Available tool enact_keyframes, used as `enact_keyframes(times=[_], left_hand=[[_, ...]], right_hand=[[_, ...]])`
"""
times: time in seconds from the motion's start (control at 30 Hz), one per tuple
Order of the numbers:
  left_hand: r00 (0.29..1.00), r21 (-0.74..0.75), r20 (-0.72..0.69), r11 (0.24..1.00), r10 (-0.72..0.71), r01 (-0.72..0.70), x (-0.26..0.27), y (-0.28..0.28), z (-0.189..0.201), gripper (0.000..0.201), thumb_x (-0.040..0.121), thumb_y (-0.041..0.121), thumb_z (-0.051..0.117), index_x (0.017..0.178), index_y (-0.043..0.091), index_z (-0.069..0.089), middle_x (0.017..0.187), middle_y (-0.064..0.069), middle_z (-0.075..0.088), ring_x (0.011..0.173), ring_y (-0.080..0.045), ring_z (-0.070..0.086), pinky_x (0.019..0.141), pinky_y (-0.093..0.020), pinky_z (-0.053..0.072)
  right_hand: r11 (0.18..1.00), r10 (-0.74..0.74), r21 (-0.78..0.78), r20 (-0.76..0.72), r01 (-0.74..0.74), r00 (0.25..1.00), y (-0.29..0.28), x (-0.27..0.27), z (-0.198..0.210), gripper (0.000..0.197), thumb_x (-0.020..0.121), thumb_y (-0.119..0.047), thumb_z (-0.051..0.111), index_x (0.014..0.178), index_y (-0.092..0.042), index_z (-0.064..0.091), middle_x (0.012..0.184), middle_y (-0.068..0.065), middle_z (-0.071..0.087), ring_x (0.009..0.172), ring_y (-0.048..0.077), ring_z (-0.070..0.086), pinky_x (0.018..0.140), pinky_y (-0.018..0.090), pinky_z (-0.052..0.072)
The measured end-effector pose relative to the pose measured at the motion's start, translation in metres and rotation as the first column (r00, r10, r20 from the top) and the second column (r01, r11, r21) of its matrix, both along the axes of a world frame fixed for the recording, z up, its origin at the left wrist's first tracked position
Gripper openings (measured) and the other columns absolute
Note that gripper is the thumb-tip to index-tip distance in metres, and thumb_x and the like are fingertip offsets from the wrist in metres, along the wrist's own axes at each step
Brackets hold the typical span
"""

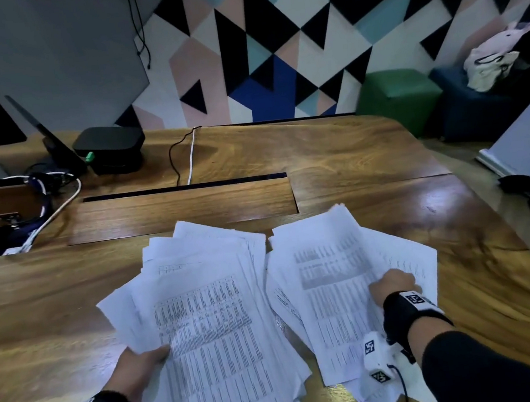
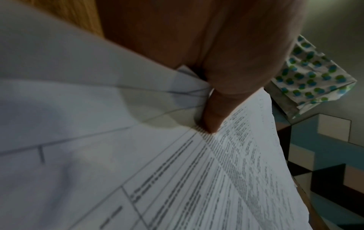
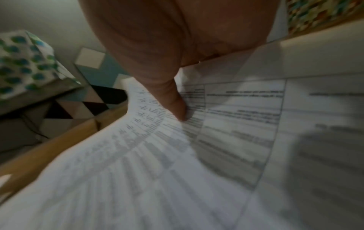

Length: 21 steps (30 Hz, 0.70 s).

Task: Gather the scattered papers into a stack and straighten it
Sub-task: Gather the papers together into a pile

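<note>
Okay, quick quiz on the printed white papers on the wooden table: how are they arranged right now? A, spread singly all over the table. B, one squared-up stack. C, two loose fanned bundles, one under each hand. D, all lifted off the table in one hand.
C: the left hand grips one fanned bundle of printed white papers, and the right hand holds a second bundle beside it on the wooden table.
</note>
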State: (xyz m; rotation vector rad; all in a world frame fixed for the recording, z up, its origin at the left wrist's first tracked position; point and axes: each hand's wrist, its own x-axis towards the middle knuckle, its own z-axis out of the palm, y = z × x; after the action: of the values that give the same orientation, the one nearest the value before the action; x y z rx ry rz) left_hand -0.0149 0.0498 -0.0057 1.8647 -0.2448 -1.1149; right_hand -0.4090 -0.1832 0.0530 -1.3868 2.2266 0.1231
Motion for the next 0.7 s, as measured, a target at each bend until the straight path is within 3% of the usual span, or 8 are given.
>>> enact_keyframes(times=[0.1,0.2,0.3,0.4,0.47,0.53,0.6,0.7], left_hand=[[1.0,0.0,0.016,1.0,-0.024,0.024,-0.007,-0.007,0.002,0.028,0.087,0.002,0.067,0.114,-0.005,0.06,0.104,-0.024,0.071,0.095,-0.039,0.067,0.076,-0.036,0.051],[0.999,0.008,0.028,1.0,-0.03,0.029,-0.016,-0.019,0.003,0.024,0.087,0.0,0.066,0.11,-0.003,0.062,0.103,-0.024,0.071,0.092,-0.039,0.067,0.077,-0.04,0.053],[0.999,-0.004,0.039,1.0,-0.013,0.013,-0.026,-0.031,0.003,0.026,0.085,-0.004,0.065,0.111,-0.001,0.063,0.104,-0.022,0.071,0.091,-0.037,0.068,0.084,-0.044,0.053],[0.997,-0.005,0.08,1.0,-0.019,0.019,-0.034,-0.039,0.005,0.029,0.086,-0.004,0.064,0.115,-0.002,0.062,0.105,-0.021,0.069,0.09,-0.035,0.066,0.085,-0.042,0.051],[0.995,-0.004,0.099,1.0,-0.023,0.023,-0.035,-0.042,0.004,0.029,0.086,-0.004,0.064,0.114,-0.004,0.063,0.106,-0.021,0.07,0.09,-0.034,0.067,0.085,-0.042,0.052],[0.993,0.003,0.114,1.0,-0.027,0.027,-0.035,-0.044,0.003,0.031,0.085,-0.003,0.066,0.115,-0.005,0.064,0.107,-0.023,0.071,0.093,-0.035,0.068,0.088,-0.044,0.053],[0.992,0.003,0.121,1.0,-0.026,0.025,-0.035,-0.044,0.002,0.032,0.084,-0.002,0.066,0.117,-0.004,0.064,0.109,-0.023,0.07,0.095,-0.035,0.068,0.09,-0.046,0.052],[0.992,0.001,0.126,1.0,-0.026,0.026,-0.035,-0.043,0.003,0.032,0.085,-0.003,0.065,0.117,-0.004,0.063,0.109,-0.023,0.07,0.095,-0.036,0.067,0.088,-0.044,0.052]], right_hand=[[0.998,-0.008,0.062,-0.066,0.012,0.998,-0.002,-0.012,-0.005,0.024,0.079,-0.023,0.062,0.095,-0.01,0.05,0.131,0.017,0.043,0.115,0.038,0.048,0.09,0.042,0.047],[0.996,-0.06,0.065,-0.014,0.061,0.998,-0.005,-0.013,-0.013,0.057,0.071,-0.029,0.071,0.117,-0.008,0.043,0.126,0.018,0.049,0.112,0.038,0.053,0.09,0.042,0.051],[0.99,-0.11,0.095,0.078,0.102,0.991,-0.01,-0.016,-0.023,0.082,0.063,-0.035,0.078,0.124,-0.002,0.033,0.101,0.016,0.062,0.092,0.035,0.064,0.081,0.042,0.056],[0.993,-0.089,0.083,0.098,0.081,0.991,-0.012,-0.024,-0.035,0.067,0.054,-0.037,0.079,0.106,-0.003,0.054,0.078,0.011,0.066,0.072,0.03,0.067,0.074,0.04,0.059],[0.993,-0.064,0.107,0.068,0.057,0.996,-0.011,-0.025,-0.035,0.051,0.055,-0.043,0.074,0.092,-0.009,0.061,0.087,0.011,0.067,0.078,0.029,0.063,0.077,0.035,0.056],[0.989,-0.08,0.127,0.0,0.08,0.997,-0.005,-0.023,-0.026,0.048,0.062,-0.044,0.07,0.092,-0.009,0.057,0.108,0.013,0.058,0.093,0.031,0.054,0.078,0.033,0.046],[0.99,-0.106,0.098,0.006,0.105,0.994,-0.003,-0.02,-0.021,0.034,0.072,-0.033,0.068,0.09,-0.009,0.051,0.114,0.015,0.05,0.099,0.033,0.054,0.079,0.035,0.044],[0.987,-0.16,0.048,0.155,0.155,0.975,0.001,-0.017,-0.019,0.041,0.077,-0.013,0.064,0.113,0.002,0.052,0.086,0.012,0.058,0.068,0.028,0.06,0.063,0.031,0.054]])
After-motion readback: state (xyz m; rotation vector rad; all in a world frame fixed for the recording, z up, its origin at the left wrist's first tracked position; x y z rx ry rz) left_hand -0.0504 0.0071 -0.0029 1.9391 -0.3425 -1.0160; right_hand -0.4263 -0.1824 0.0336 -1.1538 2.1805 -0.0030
